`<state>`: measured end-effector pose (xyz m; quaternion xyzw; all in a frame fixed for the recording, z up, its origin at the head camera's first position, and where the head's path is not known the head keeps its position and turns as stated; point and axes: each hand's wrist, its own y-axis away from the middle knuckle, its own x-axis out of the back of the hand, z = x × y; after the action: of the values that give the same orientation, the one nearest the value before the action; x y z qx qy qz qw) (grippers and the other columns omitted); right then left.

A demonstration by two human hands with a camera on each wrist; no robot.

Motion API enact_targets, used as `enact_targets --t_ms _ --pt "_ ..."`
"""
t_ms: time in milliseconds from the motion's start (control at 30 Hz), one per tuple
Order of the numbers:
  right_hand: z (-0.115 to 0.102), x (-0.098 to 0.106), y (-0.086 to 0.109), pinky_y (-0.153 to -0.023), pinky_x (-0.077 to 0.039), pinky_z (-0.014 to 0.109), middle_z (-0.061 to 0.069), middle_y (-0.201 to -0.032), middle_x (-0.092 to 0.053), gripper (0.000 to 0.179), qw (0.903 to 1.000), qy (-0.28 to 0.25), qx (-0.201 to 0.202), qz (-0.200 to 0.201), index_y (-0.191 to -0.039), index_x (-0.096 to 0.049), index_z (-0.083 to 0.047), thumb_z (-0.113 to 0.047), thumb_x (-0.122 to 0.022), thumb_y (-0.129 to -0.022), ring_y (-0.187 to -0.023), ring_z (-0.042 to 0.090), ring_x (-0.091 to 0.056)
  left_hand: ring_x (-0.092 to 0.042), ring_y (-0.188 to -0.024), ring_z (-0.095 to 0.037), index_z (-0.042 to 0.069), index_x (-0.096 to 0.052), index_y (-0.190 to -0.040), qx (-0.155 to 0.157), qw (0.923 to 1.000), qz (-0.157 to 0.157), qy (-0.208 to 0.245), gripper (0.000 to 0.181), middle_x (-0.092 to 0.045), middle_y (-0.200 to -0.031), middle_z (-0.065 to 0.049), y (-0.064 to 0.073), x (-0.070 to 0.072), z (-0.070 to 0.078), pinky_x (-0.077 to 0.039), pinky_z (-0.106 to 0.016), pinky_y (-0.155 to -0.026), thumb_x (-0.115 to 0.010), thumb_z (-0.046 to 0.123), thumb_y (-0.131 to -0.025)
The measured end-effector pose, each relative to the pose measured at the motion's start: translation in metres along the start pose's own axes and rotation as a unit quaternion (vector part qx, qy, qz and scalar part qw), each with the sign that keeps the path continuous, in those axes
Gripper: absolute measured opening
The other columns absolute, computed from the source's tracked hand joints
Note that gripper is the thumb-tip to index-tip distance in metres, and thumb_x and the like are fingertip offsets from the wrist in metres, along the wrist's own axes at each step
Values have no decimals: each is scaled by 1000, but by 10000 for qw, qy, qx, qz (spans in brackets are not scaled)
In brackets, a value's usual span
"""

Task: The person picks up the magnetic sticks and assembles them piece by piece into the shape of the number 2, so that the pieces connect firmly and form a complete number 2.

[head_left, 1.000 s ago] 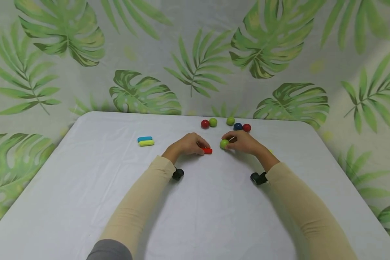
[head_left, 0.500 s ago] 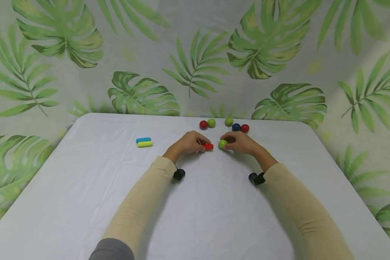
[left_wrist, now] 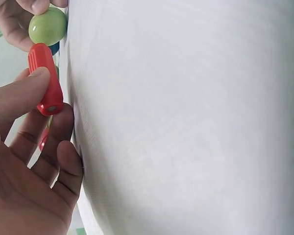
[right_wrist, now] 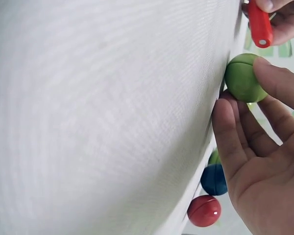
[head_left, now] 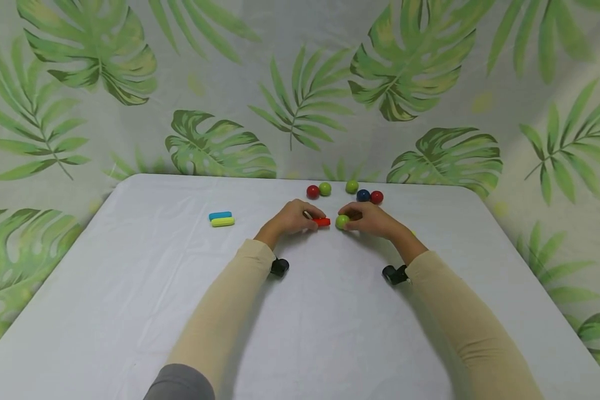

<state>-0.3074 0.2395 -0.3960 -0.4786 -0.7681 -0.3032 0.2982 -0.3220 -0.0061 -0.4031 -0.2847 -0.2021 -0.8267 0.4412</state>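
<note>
My left hand [head_left: 295,218] pinches a red magnetic rod [head_left: 322,221], a short ribbed stick with a silver dot on its end. In the left wrist view, the thumb lies along the rod [left_wrist: 45,81]. My right hand [head_left: 372,219] holds a glossy green ball [head_left: 342,222] between thumb and fingers, low at the white cloth. In the head view a small gap separates the rod's tip from the ball. The right wrist view shows the green ball [right_wrist: 246,78] with a seam line around it, just below the red rod [right_wrist: 260,24].
Toward the back edge stand a red ball [head_left: 313,191] beside a green one [head_left: 325,189], another green ball [head_left: 351,186], and a blue ball [head_left: 363,195] touching a red one [head_left: 376,197]. Blue [head_left: 220,215] and yellow rods [head_left: 223,221] lie at left. Something yellow [head_left: 413,233] peeks past my right wrist.
My left hand has moved the red rod slightly away from me and to the right, nearer the green ball. My right hand has stayed almost still around the ball.
</note>
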Motion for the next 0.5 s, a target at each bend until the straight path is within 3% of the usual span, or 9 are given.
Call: enact_targets --t_ms 500 --pt "-3 1 2 -105 -47 46 13 -128 -63 40 9999 137 43 -74 -133 -59 -10 -18 -67 -94 -116 27 -56 -57 -96 -16 16 -75 -117 -110 9998 91 152 32 -71 -121 -5 -6 -6 2 -44 -18 -75 -73 8 -86"
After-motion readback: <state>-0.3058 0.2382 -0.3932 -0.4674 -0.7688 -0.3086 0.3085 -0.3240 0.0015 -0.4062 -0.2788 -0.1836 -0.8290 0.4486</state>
